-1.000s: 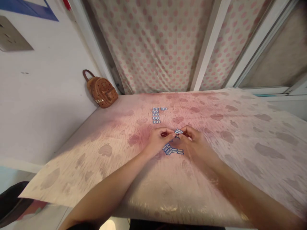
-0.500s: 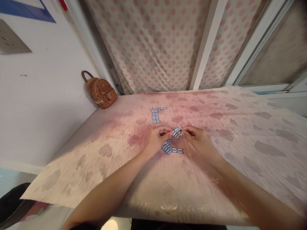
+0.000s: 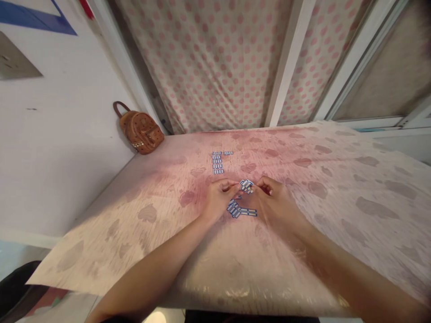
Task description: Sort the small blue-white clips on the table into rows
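Observation:
Between my two hands is a small piece covered in blue-and-white rectangles [image 3: 247,186], like a scrap of label sheet. My left hand [image 3: 218,197] pinches its left edge between thumb and finger. At its right edge, the fingers of my right hand [image 3: 274,195] are closed in a pinch. Just below lies a loose cluster of similar blue-and-white pieces [image 3: 233,209], with a longer strip [image 3: 249,212] reaching right. Further back, more pieces form a neat column [image 3: 217,163], and one short piece [image 3: 228,153] sits at its upper right.
A patterned pink cloth under clear plastic covers the table [image 3: 202,251]. At its back left corner, a small brown backpack [image 3: 141,130] leans by the white wall [image 3: 67,121]. Dotted curtains [image 3: 215,67] hang behind the far edge. Something black [image 3: 20,287] stands on the floor at lower left.
The held piece has shifted and turned slightly between my fingers, with my right hand moving a little left. The column and cluster on the table look the same.

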Action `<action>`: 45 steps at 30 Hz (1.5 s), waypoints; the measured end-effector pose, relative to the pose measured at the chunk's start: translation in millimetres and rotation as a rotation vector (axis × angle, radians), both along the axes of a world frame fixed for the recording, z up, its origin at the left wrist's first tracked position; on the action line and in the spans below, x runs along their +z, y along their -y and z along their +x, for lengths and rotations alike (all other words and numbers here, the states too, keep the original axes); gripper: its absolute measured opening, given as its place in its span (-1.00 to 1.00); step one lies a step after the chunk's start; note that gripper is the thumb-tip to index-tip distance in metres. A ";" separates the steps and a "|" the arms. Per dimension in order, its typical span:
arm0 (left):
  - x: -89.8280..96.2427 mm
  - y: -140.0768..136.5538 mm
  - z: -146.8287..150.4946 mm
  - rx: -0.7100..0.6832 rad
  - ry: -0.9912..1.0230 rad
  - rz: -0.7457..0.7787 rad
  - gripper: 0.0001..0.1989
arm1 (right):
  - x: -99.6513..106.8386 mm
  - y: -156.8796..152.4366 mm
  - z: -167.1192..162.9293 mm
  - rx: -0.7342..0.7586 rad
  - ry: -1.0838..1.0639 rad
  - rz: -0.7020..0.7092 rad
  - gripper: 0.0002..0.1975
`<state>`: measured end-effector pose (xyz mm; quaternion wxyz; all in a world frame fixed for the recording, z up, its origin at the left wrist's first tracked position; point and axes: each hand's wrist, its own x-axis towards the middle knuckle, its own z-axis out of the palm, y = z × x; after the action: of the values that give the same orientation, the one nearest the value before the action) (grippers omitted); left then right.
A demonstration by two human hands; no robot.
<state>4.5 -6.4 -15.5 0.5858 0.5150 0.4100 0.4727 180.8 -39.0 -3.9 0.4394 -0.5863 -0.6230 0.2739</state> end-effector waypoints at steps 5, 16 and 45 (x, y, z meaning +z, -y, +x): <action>0.3 1.5 0.4 -0.005 -0.001 0.007 -0.75 | 3.7 0.5 -4.1 0.012 0.010 0.080 -0.77; 3.9 5.4 1.9 -0.021 -0.018 -0.002 -0.78 | 1.1 0.4 -3.6 0.085 -0.052 0.027 -0.79; 9.9 7.0 1.1 0.015 0.095 -0.147 -0.76 | 3.1 1.6 -2.6 0.188 0.145 0.251 -0.74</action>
<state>5.6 -13.4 -5.6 0.6375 0.4444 0.4191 0.4695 178.3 -40.6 -0.8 0.4353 -0.4841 -0.7346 0.1910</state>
